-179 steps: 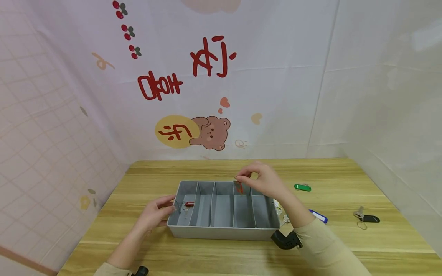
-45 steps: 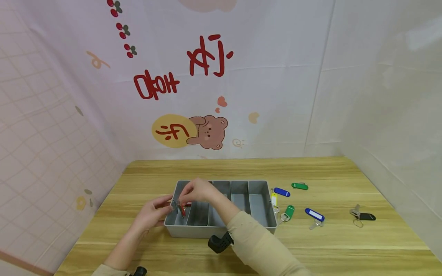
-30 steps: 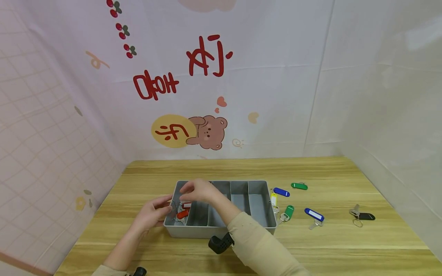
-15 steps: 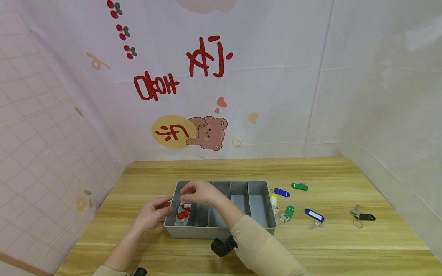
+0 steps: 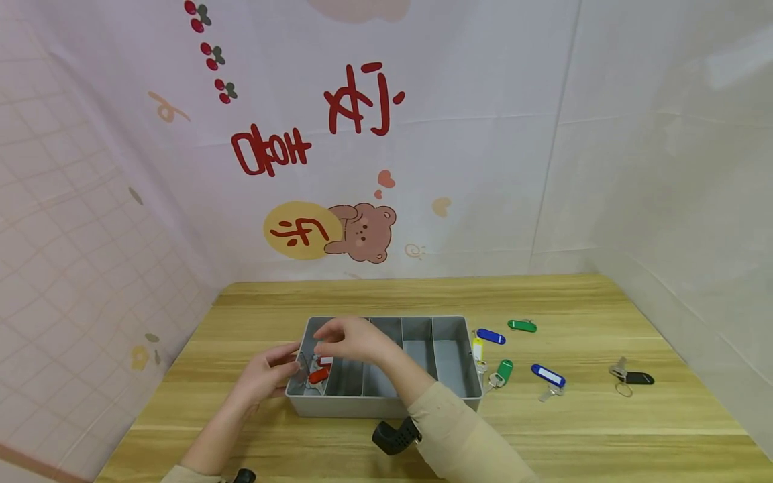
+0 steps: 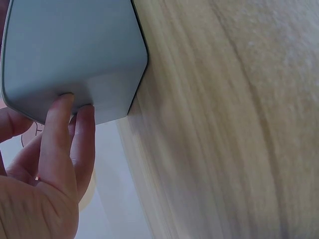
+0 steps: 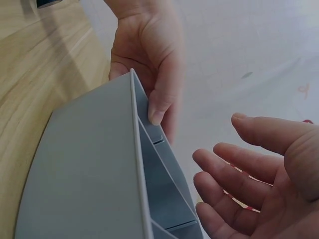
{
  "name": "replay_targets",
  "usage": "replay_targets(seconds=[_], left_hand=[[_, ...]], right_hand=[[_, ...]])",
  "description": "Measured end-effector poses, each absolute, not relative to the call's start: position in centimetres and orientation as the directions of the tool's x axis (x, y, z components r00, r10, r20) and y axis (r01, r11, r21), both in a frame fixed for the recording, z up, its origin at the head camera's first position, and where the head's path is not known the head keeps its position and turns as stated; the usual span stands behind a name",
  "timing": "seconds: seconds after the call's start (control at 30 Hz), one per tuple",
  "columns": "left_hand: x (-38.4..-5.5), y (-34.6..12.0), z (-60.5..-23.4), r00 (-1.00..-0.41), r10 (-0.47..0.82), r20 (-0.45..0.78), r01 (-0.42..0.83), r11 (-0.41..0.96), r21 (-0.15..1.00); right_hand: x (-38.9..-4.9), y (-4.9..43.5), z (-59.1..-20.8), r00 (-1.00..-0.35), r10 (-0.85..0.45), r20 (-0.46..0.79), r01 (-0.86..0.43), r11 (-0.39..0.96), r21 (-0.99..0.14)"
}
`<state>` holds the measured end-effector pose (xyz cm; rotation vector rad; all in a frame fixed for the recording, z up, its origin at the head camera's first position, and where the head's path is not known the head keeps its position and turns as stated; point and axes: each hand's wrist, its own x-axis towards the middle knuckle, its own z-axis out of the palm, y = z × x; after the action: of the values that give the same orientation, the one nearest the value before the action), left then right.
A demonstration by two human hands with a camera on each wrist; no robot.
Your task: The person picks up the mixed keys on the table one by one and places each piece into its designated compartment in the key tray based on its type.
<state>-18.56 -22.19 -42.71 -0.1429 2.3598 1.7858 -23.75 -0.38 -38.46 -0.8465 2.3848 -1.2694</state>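
Note:
A grey divided box (image 5: 386, 406) sits on the wooden table. My left hand (image 5: 266, 377) pinches its left end wall, thumb over the rim inside and fingers on the outer face; those fingertips (image 6: 64, 107) show in the left wrist view. Two red key tags with keys, one nearer (image 5: 319, 376) and one farther (image 5: 325, 361), lie in the leftmost compartment. Above the box's left part hovers my right hand (image 5: 356, 339). Its fingers are loosely bent and hold nothing, as the right wrist view of that hand (image 7: 259, 179) shows.
Right of the box lie a yellow key tag (image 5: 478, 349), two blue key tags (image 5: 491, 336) (image 5: 548, 376), two green ones (image 5: 522, 326) (image 5: 504, 370) and a black one (image 5: 640, 378), some with keys visible. Printed cloth (image 5: 471, 134) hangs behind the table.
My right hand carried a red key tag leftward from above the fourth compartment and let it go in the leftmost one. Since then it has barely moved. My left hand stays on the box.

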Motion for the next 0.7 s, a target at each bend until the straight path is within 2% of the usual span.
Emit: replay_targets(seconds=[0.47, 0.7], left_hand=[[-18.6, -22.3, -43.0, -0.983, 0.052, -0.176, -0.156, 0.263, 0.952], [-18.5, -22.2, -43.0, -0.982, 0.024, -0.185, -0.172, 0.272, 0.947]], right_hand=[[-22.7, 0.6, -37.7, -0.773, -0.631, 0.062, -0.393, 0.400, -0.828], [-22.1, 1.5, -37.4, -0.765, -0.635, 0.104, -0.423, 0.375, -0.825]])
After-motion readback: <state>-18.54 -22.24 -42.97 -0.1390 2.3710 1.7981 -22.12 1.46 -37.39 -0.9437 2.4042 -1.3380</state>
